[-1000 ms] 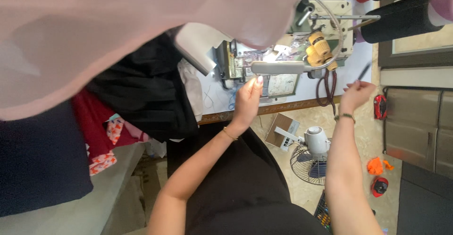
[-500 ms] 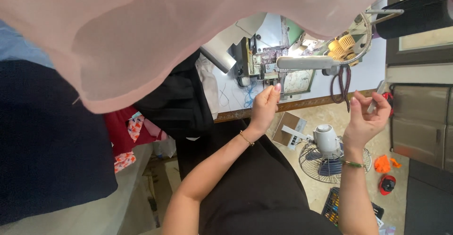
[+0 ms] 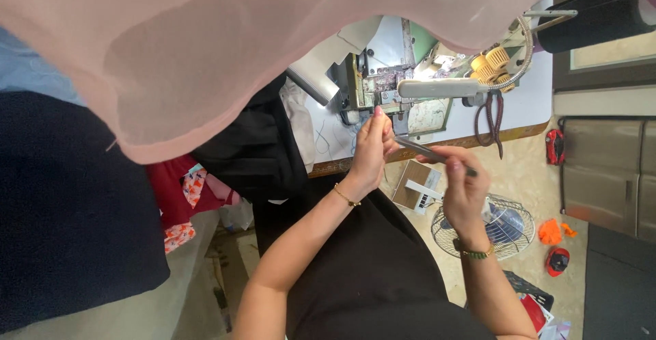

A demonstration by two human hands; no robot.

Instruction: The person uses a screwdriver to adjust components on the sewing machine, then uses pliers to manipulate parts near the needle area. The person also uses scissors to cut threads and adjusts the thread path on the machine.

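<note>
A pale worktop point(image 3: 526, 101) carries the sewing machine point(image 3: 383, 80) under pink fabric point(image 3: 273, 46). Your left hand point(image 3: 372, 145) has its grip pinched at the machine's needle area; your right hand point(image 3: 461, 179) pinches slim tweezers point(image 3: 427, 152), tips reaching toward the left fingers.

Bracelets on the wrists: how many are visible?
2: a thin gold bracelet on the left wrist, and a darker beaded bracelet on the right wrist. Nothing else shows on either forearm.

Pink cloth point(image 3: 225, 53) blocks the upper left. The machine point(image 3: 383, 80) and lamp arm point(image 3: 444, 88) crowd upper centre; open tabletop point(image 3: 533, 101) lies at right.
</note>
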